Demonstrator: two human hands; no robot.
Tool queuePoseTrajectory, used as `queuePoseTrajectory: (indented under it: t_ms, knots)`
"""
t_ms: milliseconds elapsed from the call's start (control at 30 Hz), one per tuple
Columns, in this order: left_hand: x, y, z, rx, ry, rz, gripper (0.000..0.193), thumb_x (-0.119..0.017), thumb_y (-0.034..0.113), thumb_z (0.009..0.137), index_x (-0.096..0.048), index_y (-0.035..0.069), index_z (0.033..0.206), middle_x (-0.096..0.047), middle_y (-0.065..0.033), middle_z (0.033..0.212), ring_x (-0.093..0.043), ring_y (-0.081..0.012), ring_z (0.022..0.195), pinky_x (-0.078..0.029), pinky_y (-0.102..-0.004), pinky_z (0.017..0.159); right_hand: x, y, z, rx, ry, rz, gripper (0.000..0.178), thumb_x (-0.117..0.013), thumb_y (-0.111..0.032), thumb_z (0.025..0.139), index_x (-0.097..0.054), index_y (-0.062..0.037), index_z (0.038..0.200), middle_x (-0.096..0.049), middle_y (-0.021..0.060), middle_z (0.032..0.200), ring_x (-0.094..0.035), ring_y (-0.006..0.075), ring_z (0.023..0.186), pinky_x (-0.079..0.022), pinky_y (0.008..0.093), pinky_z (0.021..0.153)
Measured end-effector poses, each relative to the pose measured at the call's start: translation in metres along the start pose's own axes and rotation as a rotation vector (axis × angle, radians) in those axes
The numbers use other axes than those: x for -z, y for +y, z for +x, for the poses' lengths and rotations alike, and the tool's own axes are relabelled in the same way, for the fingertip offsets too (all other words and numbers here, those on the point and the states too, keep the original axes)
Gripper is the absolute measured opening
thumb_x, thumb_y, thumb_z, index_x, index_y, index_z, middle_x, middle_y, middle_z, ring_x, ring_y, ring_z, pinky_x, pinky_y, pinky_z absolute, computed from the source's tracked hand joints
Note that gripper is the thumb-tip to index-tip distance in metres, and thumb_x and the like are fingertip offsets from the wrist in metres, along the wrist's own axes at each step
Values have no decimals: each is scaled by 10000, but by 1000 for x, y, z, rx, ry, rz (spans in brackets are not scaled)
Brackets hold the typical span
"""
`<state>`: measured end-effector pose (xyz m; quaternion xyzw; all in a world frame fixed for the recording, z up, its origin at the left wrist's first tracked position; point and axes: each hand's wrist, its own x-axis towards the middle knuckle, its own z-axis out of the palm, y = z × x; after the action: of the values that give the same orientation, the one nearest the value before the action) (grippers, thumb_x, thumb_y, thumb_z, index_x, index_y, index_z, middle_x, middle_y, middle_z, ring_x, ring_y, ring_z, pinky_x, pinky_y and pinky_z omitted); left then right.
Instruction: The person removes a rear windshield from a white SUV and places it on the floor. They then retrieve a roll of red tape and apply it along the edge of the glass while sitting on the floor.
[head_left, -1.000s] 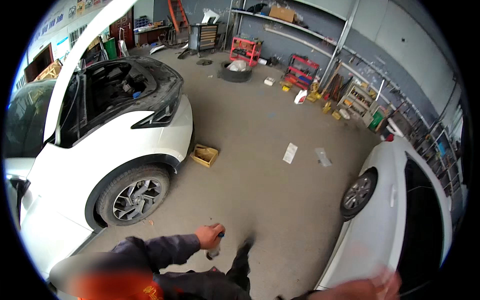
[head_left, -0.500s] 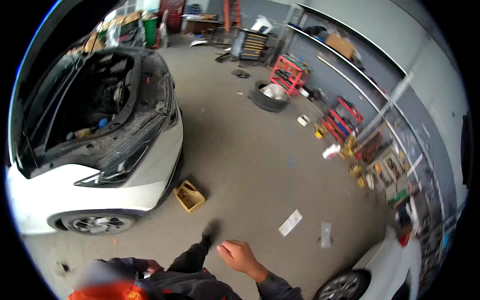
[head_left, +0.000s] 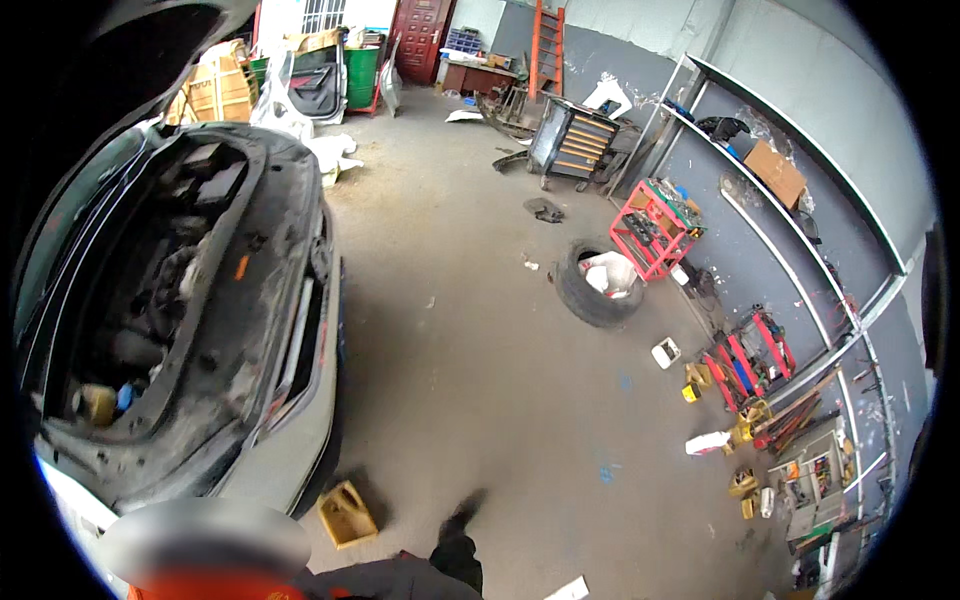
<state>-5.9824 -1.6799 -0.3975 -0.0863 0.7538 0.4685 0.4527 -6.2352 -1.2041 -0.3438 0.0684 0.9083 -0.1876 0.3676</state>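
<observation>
Neither of my hands shows at this moment. At the lower edge a dark-clothed leg (head_left: 458, 560) steps forward on the grey floor. A yellow cut-open plastic jug (head_left: 340, 528) sits on the floor close by, left of that leg. Beyond it stands a car (head_left: 262, 445) with its hood raised and its engine bay (head_left: 140, 300) uncovered. A yellow container (head_left: 95, 404) and a blue cap (head_left: 125, 397) are in the bay's near corner. At the lower left, a person in orange and dark clothing (head_left: 215, 583) is partly in view.
A tyre (head_left: 598, 312) holding white bags lies right of centre, by a red tool cart (head_left: 655, 232). A drawer cabinet (head_left: 575, 143) stands farther back. Along the right wall are a metal shelf (head_left: 790, 205), another red rack (head_left: 748, 362) and several yellow containers (head_left: 742, 482).
My right hand has dropped out of view. The view has swung up and left, so the car front, tyre and carts sit differently, and the white car at lower right has left the picture.
</observation>
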Motion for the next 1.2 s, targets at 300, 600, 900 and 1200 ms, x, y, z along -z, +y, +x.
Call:
queuePoseTrajectory:
  t_ms: [300,600,900,1200]
  knots:
    - [275,135,101,157,120,-146,342,-553,238,940,-617,50,1219,-662,-118,1145,-611,-238,1003,-480,-416,861,172,-255,324,283,-85,-84,395,-503,-391,955,-655,-28,988,-657,151,842,-613,375,747,-483,488,713]
    - [374,157,289,166,286,25,304,-570,206,925,-626,58,1184,-666,-114,1101,-625,-250,942,-490,-422,804,348,-581,509,643,-233,-117,382,-510,-380,953,-658,-29,987,-660,146,836,-617,361,743,-485,485,703]
    - [778,220,430,264,190,-97,373,-608,314,890,-652,69,1168,-675,-110,1111,-622,-262,961,-481,-399,845,476,-684,696,179,-123,-30,370,-517,-369,951,-661,-29,985,-663,142,830,-621,347,739,-487,481,693]
    - [1172,467,437,271,-59,-748,435,-602,385,906,-649,58,1189,-687,-93,1117,-626,-226,987,-482,-364,882,610,-769,864,-132,-95,32,358,-525,-357,949,-664,-29,984,-666,137,824,-626,333,735,-488,478,682]
